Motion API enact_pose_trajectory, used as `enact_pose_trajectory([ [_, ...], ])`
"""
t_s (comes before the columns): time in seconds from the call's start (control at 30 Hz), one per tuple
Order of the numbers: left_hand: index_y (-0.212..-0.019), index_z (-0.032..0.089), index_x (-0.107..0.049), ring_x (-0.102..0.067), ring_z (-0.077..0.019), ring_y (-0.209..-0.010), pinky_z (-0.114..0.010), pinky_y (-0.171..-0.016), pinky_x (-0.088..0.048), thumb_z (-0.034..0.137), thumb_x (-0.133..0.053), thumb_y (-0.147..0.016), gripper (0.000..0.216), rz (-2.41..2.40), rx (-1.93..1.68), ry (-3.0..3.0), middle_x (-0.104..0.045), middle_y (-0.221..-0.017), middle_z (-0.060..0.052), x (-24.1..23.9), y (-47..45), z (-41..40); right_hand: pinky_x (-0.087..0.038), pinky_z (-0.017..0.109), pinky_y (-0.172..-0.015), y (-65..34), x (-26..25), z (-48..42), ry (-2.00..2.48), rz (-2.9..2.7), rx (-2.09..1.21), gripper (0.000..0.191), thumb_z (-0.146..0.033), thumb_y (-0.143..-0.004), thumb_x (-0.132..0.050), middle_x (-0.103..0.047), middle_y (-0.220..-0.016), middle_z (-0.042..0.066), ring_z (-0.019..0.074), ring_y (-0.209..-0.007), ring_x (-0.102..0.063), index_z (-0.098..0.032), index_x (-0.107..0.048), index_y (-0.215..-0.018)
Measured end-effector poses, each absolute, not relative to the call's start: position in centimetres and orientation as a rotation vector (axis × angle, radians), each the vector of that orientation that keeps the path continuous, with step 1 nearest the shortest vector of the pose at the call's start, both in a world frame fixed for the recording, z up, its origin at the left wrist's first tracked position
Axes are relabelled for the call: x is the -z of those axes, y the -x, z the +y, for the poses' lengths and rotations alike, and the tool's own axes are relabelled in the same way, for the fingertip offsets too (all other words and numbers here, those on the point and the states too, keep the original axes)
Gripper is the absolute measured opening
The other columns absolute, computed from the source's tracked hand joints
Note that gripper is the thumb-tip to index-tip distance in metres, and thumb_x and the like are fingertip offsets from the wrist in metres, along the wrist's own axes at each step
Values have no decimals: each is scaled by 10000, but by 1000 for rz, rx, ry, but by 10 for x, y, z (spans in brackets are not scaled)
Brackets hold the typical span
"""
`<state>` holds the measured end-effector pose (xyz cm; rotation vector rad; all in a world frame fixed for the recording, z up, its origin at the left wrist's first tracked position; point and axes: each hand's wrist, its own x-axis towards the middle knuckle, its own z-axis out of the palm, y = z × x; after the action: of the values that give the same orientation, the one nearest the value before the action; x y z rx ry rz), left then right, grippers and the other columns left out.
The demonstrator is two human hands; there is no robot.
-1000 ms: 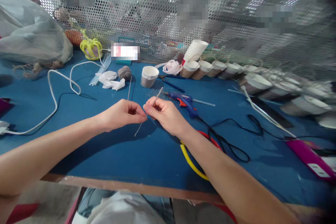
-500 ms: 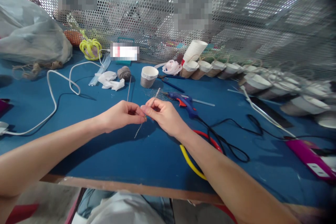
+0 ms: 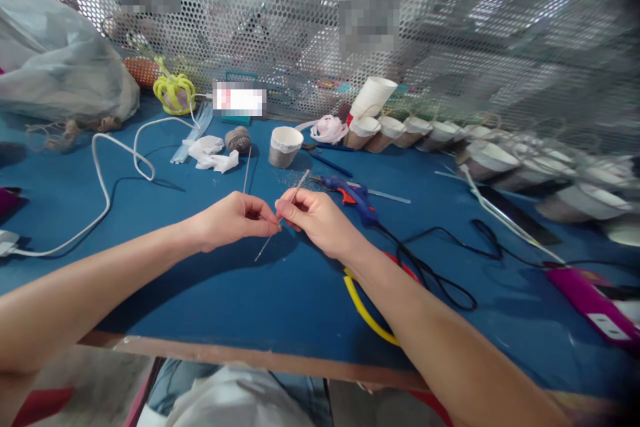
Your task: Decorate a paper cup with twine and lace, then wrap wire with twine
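My left hand [image 3: 239, 219] is closed in a pinch, its fingertips on a thin greyish strand of yarn [image 3: 301, 181]. My right hand [image 3: 317, 219] pinches the same strand just beside it, fingertips close together. One end sticks up past the right fingers; a thinner tail slants down below the left fingertips. From a grey ball of yarn [image 3: 237, 139] a line of yarn runs down behind my left hand; whether it joins the held strand is hidden. Beyond the hands stands a cup [image 3: 283, 152] with a grey-wrapped side and white rim.
Right of my hands lies a blue glue gun [image 3: 353, 195] with a black cord, near pliers [image 3: 327, 161]. Several wrapped cups [image 3: 490, 157] line the right side. A yellow-handled tool [image 3: 367, 313] lies under my right forearm. Crumpled white scraps [image 3: 213, 153] and a white cable [image 3: 103, 173] lie left.
Both hands stay pinched on the yarn at nearly the same spot, the fingertips shifting only slightly. The whole view has moved a little; the objects on the table stay put.
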<state>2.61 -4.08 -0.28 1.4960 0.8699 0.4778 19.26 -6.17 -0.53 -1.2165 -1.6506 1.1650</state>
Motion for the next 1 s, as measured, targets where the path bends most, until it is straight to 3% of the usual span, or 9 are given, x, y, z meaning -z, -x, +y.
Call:
enact_pose_trajectory([
  [0.17,-629,135,-612,-529,-94,-625,-228,-643,-409,227,-624,-648,94,874,-491,-1515,-623,-656,10,4,-27,-41,-242,233,-451,-190,5,-64,1271,-1665,-1066,362,-490,-738,-571,-377,-494,-71,67,-458,-290,-167,-482,-599],
  [0.4,-629,132,-603,-520,-96,-625,-229,-628,-391,240,-625,-648,112,865,-501,-1539,-611,-659,9,4,-27,-41,-297,238,-494,-188,6,-64,1301,-1653,-1006,364,-479,-730,-589,-453,-541,-39,81,-510,-362,-154,-509,-585],
  [0.57,-673,128,-612,-415,-56,-519,-203,-497,-283,282,-634,-653,157,828,-444,-1443,-554,-604,35,2,-24,-40,-323,226,-485,-191,4,-64,1097,-1630,-1287,265,-425,-753,-587,-512,-620,-33,78,-510,-417,-162,-548,-760],
  [0.67,-670,124,-606,-361,-48,-493,-207,-468,-222,310,-641,-655,190,828,-426,-1415,-513,-575,45,1,-23,-39,-301,227,-470,-192,3,-63,1079,-1618,-1344,285,-437,-745,-589,-503,-604,-33,70,-487,-393,-160,-533,-709],
  [0.87,-705,124,-631,-444,-59,-534,-198,-489,-280,246,-664,-622,151,863,-448,-1385,-606,-658,15,-2,-23,-39,-256,233,-456,-193,3,-62,1189,-1580,-1219,346,-491,-708,-610,-436,-546,-56,68,-468,-342,-166,-500,-664],
  [1.0,-665,129,-620,-514,-80,-595,-213,-588,-372,224,-664,-611,118,870,-478,-1387,-624,-663,11,-1,-24,-40,-256,236,-459,-194,3,-62,1208,-1617,-1193,345,-491,-714,-605,-432,-552,-55,70,-475,-334,-164,-505,-665],
])
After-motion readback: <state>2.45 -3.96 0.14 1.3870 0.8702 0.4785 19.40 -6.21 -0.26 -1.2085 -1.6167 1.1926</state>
